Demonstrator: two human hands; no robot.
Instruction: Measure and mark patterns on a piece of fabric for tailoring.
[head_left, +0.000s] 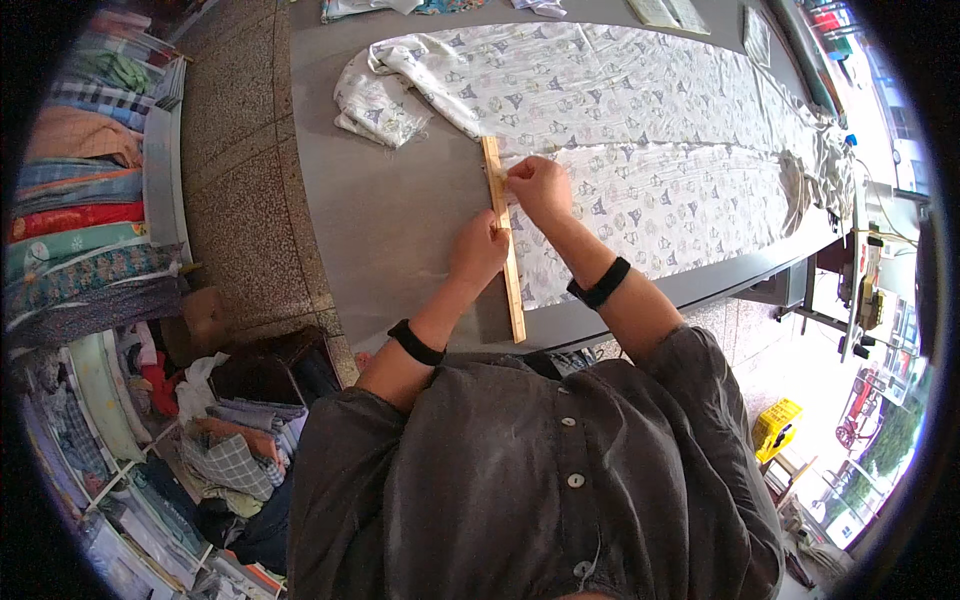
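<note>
A narrow wooden ruler (512, 289) lies across the left end of a white printed cloth (637, 187), which is spread over a grey tabletop (390, 225). My left hand (478, 253) has its fingers curled at the ruler's left edge, around its middle, with the thumb over the wood. Just beyond it, on the cloth side, my right hand (540, 189) has thumb and forefinger pinched together at the cloth's edge beside the ruler. A pale bit shows at those fingertips, too small to make out fully. The cloth's far left corner (382, 105) is folded and bunched, with frayed threads.
Shelves of folded fabrics (82, 217) stand to the left, past a speckled floor (232, 187). Papers (667, 13) lie at the table's far side. Cloth is gathered (817, 172) at the right end. A yellow crate (778, 429) stands low on the right.
</note>
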